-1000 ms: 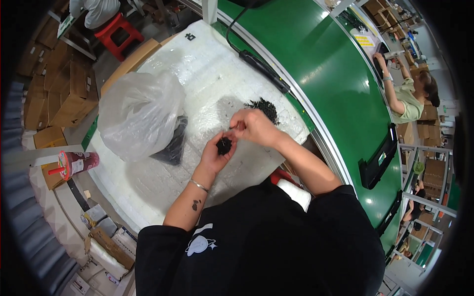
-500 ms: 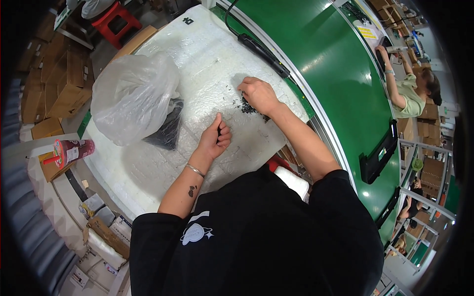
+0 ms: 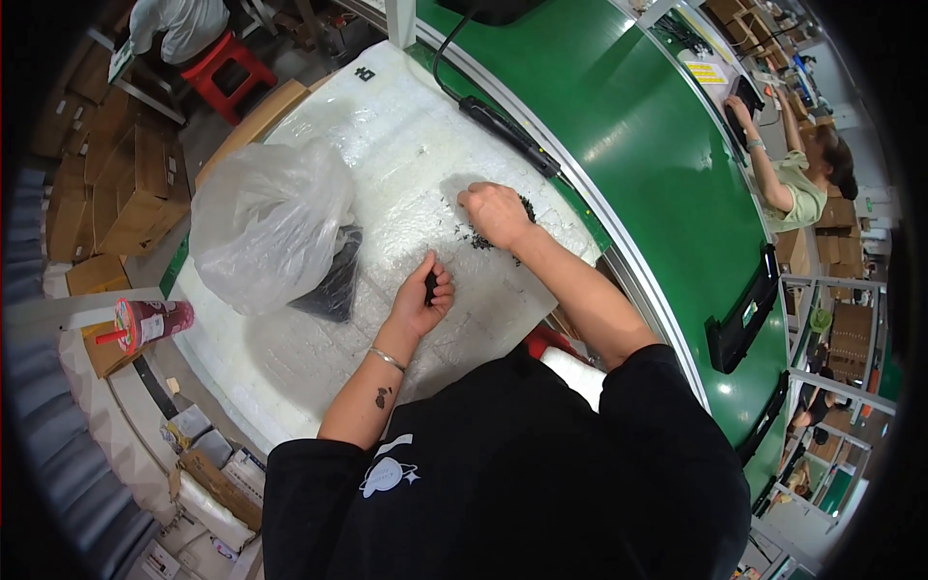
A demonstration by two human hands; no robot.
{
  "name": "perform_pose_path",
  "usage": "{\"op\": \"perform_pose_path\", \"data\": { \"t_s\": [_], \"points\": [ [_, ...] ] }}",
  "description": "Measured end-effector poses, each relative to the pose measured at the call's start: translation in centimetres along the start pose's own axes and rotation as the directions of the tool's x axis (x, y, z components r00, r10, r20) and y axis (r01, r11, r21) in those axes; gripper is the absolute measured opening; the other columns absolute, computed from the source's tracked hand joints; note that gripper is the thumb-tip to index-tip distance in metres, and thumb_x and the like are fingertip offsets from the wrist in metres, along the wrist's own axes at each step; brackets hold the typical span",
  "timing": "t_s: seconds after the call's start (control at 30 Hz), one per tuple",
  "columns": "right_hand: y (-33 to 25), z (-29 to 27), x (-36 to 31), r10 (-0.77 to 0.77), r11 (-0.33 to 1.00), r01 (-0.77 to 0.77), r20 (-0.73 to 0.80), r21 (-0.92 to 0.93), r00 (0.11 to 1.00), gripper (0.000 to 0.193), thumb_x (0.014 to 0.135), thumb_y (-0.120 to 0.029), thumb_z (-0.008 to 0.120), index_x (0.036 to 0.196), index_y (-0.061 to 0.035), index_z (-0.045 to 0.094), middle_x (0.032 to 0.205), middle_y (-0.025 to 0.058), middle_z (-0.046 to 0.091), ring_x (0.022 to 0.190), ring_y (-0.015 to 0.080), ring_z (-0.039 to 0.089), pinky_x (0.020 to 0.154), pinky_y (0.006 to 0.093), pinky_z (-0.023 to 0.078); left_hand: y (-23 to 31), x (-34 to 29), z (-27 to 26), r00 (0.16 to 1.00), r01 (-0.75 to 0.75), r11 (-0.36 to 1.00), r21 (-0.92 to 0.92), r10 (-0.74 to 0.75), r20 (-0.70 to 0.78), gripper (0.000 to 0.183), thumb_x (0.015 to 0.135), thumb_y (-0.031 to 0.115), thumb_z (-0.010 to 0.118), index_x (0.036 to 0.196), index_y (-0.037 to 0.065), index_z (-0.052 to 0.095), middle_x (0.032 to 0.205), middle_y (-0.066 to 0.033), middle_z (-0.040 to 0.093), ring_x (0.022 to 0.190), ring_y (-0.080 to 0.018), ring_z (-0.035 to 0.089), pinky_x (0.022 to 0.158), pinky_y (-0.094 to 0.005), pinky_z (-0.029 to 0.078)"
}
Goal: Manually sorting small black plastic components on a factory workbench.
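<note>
My left hand [image 3: 425,295] is curled around a small black part [image 3: 431,286], whose exact kind I cannot make out. My right hand [image 3: 495,214] is closed, fingertips down, over a scatter of tiny black pieces [image 3: 476,239]. Whatever its fingers pinch is hidden from view. The pieces lie on a white table covered in clear wrap [image 3: 387,208]. Left of my hands sits a large translucent plastic bag [image 3: 266,227], its mouth bunched open. Beside the bag's lower edge is a clear bag of dark contents [image 3: 336,285].
A green conveyor [image 3: 619,135] with a metal rail runs along the right, carrying black housings [image 3: 746,314]. A black corded tool [image 3: 507,130] lies at the table's far right edge. A lidded cup [image 3: 153,322] stands left. Across the conveyor a co-worker [image 3: 797,179] handles a dark part.
The whole view has shifted slightly, so the table and bags sit lower. My right hand has moved a little left over the black pieces, uncovering some behind it. My left hand keeps its grip.
</note>
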State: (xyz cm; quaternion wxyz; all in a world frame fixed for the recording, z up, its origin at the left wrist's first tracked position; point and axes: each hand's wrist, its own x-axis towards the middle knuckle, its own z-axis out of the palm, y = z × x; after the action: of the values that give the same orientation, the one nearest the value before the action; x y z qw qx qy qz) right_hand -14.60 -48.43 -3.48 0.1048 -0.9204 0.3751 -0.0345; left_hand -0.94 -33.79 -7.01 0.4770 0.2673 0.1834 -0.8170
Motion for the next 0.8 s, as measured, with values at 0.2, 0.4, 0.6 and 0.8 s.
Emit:
{"op": "perform_pose_path", "data": {
  "t_s": [0.2, 0.4, 0.6, 0.8],
  "points": [
    [-2.1, -1.2, -1.5, 0.155, 0.909, -0.115, -0.067, 0.400, 0.986, 0.012, 0.070, -0.006, 0.061, 0.082, -0.0060, 0.065, 0.080, 0.0118, 0.063, 0.075, 0.0282, 0.063, 0.069, 0.0366, 0.050, 0.0, 0.5, 0.2, 0.990, -0.058, 0.998, 0.000, 0.058, -0.131, 0.023, 0.091, 0.031, 0.053, 0.087, 0.009, 0.055, 0.083, -0.0040, 0.058, 0.071, -0.0139, 0.057, 0.055, -0.0208, 0.050],
    [-3.8, -1.9, -3.6, 0.050, 0.805, -0.017, -0.040, 0.593, 0.998, 0.014, 0.071, -0.008, 0.068, 0.085, -0.0054, 0.067, 0.080, 0.0112, 0.065, 0.070, 0.0246, 0.064, 0.066, 0.0319, 0.050, 0.2, 0.8, 0.4, 0.989, -0.120, 0.993, 0.010, 0.120, -0.086, 0.022, 0.091, 0.029, 0.053, 0.090, 0.007, 0.054, 0.088, -0.0051, 0.059, 0.072, -0.0144, 0.057, 0.056, -0.0225, 0.050],
    [1.1, 0.7, -1.1, 0.335, 0.912, -0.295, -0.102, 0.284, 0.937, 0.009, 0.072, -0.011, 0.064, 0.080, -0.0077, 0.067, 0.087, 0.0107, 0.061, 0.083, 0.0283, 0.061, 0.071, 0.0386, 0.050, 0.6, 1.3, -0.6, 0.996, -0.010, 1.000, -0.030, 0.012, 0.086, 0.024, 0.091, 0.031, 0.054, 0.085, 0.008, 0.053, 0.082, -0.0042, 0.056, 0.066, -0.0124, 0.053, 0.051, -0.0199, 0.047],
    [-1.1, -0.9, -1.6, 0.244, 0.918, -0.180, -0.146, 0.354, 0.959, 0.014, 0.073, -0.010, 0.064, 0.086, -0.0064, 0.066, 0.084, 0.0094, 0.062, 0.076, 0.0286, 0.061, 0.068, 0.0358, 0.050, 0.6, 0.8, 0.1, 0.997, -0.075, 0.997, -0.023, 0.074, -0.022, 0.024, 0.090, 0.030, 0.055, 0.088, 0.006, 0.055, 0.086, -0.0060, 0.058, 0.072, -0.0145, 0.057, 0.058, -0.0221, 0.051]
  ]
}}
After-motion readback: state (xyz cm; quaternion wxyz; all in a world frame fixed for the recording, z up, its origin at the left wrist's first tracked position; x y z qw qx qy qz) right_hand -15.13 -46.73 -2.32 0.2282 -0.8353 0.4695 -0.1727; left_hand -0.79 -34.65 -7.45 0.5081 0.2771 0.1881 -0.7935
